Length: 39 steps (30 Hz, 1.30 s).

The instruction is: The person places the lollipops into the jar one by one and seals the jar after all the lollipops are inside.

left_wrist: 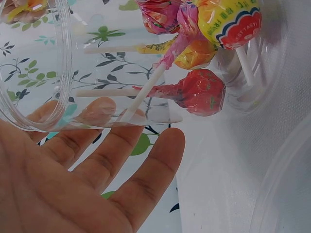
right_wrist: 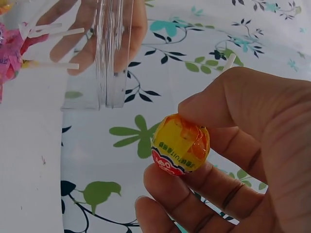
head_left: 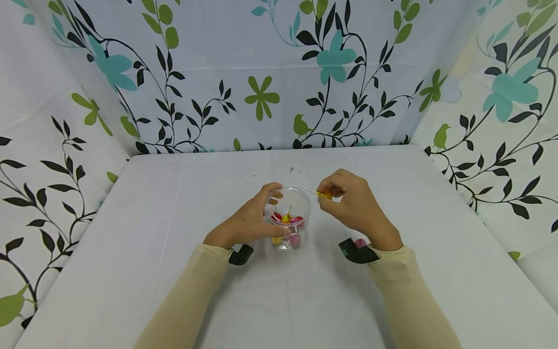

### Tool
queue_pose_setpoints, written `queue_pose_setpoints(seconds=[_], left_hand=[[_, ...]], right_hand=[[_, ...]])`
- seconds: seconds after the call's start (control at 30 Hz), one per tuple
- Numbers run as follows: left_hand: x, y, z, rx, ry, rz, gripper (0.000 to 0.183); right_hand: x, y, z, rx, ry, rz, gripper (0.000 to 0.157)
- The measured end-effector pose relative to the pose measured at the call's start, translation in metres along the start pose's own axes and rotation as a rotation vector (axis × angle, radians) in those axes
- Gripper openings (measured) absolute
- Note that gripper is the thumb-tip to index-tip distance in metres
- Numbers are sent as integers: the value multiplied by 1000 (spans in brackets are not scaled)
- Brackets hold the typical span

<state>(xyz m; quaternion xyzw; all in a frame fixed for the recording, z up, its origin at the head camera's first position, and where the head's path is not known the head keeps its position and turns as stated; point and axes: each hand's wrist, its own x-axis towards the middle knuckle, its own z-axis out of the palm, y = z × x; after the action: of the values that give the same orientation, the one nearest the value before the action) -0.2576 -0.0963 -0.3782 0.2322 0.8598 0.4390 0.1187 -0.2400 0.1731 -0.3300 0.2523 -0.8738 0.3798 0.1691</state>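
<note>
A clear plastic jar (head_left: 301, 206) stands mid-table, with its mouth uncovered. My left hand (head_left: 250, 218) grips it from the left side, thumb in front and fingers round the back. Inside lie several wrapped lollipops, among them a red lollipop (left_wrist: 201, 92) and a yellow one (left_wrist: 228, 22) with white sticks. Just right of the jar's rim, my right hand (head_left: 355, 201) pinches a yellow-and-orange lollipop (right_wrist: 180, 145) by its round head between thumb and fingers. Its white stick (right_wrist: 230, 61) shows beyond the thumb and points toward the jar in the head view.
Beside the right wrist's black strap (head_left: 357, 252) a pink wrapped ball (head_left: 360, 243) shows, partly covered. A clear round rim (left_wrist: 265, 204) lies on the table near the left hand. White cloth covers the table (head_left: 174, 194), and patterned curtains (head_left: 261, 72) stand behind and at both sides.
</note>
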Motion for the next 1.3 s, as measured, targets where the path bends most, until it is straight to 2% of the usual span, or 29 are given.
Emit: queue_pose_setpoints(seconds=[0.57,0.83,1.3], left_hand=[[1,0,0,1,0,-11,104],[1,-1,0,8,1,12,104],[0,-2,0,0,-3,12,104]], right_hand=[[-1,-10,9,5,-20,-56,11],[-1,-14,15,14,-29,-81,13],[-1,-17,25,24,-42,-112,15]])
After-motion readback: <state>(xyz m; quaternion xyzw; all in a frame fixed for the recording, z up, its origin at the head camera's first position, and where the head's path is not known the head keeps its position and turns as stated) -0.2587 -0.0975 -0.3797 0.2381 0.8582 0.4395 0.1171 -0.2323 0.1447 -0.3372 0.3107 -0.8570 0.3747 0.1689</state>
